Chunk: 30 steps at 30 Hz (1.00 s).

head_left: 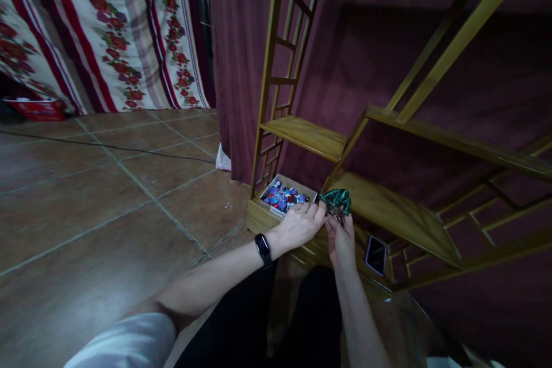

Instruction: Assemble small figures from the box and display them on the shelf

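Note:
Both hands meet in front of the wooden shelf unit, around a bunched, shiny dark green piece (338, 200) that looks like cloth, with a brownish part beneath it. My right hand (342, 238) grips it from below, fingers closed. My left hand (304, 220), with a black band (263, 247) on its wrist, reaches across and pinches at its left side; the fingertips are partly hidden. Just beyond the left hand is an open box (311, 188) of small purple, blue, red and white pieces (282, 196), too small to name.
The wooden shelf unit (306, 135) rises ahead and to the right, with slanted bars overhead. A phone-like device (376, 255) lies low at the right. A dark cable (129, 151) crosses the tiled floor (116, 195). A red container (38, 109) stands by the floral curtain (116, 40).

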Each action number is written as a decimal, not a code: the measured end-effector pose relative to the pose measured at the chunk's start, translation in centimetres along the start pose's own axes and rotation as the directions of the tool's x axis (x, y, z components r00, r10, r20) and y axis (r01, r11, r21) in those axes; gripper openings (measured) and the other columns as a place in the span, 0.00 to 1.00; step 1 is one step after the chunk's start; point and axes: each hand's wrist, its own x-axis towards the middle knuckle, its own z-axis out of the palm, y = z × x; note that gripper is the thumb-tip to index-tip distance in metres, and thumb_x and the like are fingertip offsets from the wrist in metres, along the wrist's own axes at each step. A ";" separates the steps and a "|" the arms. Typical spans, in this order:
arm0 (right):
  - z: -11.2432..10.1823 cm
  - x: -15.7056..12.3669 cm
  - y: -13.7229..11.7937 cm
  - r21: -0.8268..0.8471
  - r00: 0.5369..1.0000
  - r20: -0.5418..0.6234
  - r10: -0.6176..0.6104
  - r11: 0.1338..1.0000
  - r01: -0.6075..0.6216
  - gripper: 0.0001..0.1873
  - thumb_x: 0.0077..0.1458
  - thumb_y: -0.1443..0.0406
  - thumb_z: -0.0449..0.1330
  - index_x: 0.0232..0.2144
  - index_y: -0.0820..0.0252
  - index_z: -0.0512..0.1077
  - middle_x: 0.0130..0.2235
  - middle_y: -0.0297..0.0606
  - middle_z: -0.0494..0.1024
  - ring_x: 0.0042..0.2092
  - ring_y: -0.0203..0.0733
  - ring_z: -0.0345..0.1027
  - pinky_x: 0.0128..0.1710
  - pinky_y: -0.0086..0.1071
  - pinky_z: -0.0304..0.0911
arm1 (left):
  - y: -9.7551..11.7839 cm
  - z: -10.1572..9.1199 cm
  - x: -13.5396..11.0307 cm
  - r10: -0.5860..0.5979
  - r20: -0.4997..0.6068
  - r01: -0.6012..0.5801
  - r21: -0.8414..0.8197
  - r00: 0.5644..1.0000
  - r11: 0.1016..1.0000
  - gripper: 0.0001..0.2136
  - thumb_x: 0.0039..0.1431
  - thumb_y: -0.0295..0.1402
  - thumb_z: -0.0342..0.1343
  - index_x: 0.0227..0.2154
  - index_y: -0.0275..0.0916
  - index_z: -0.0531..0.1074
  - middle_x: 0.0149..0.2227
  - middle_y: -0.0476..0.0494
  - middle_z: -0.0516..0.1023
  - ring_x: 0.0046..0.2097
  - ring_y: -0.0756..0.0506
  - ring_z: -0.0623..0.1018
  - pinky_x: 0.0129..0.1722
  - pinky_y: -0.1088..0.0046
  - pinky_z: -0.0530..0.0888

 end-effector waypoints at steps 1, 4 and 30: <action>-0.1 0.0 0.1 -0.003 1.000 -0.010 -0.001 1.000 0.001 0.23 0.43 0.66 0.62 0.44 0.53 0.67 0.43 0.33 0.74 0.44 0.39 0.69 0.49 0.39 0.62 | 0.0 0.1 0.0 0.010 0.004 -0.010 0.002 1.000 1.000 0.17 0.62 0.31 0.40 0.52 0.30 0.60 0.35 0.36 0.73 0.38 0.42 0.74 0.34 0.65 0.68; -0.5 0.0 0.6 -0.016 1.000 -0.028 -0.013 1.000 0.013 0.23 0.42 0.65 0.63 0.44 0.53 0.66 0.43 0.33 0.74 0.44 0.39 0.69 0.50 0.40 0.61 | 0.1 0.3 -0.1 0.017 0.015 -0.017 -0.018 1.000 1.000 0.15 0.61 0.27 0.40 0.50 0.31 0.62 0.35 0.36 0.72 0.39 0.43 0.74 0.35 0.66 0.68; -0.4 1.6 -1.9 -0.223 0.979 -0.003 -0.206 0.954 0.200 0.11 0.49 0.63 0.59 0.37 0.58 0.67 0.39 0.36 0.76 0.40 0.39 0.70 0.42 0.35 0.66 | -1.5 -0.2 3.3 -0.447 0.539 0.377 -0.834 0.714 -0.402 0.16 0.39 0.33 0.66 0.31 0.34 0.69 0.27 0.46 0.77 0.28 0.50 0.77 0.29 0.74 0.72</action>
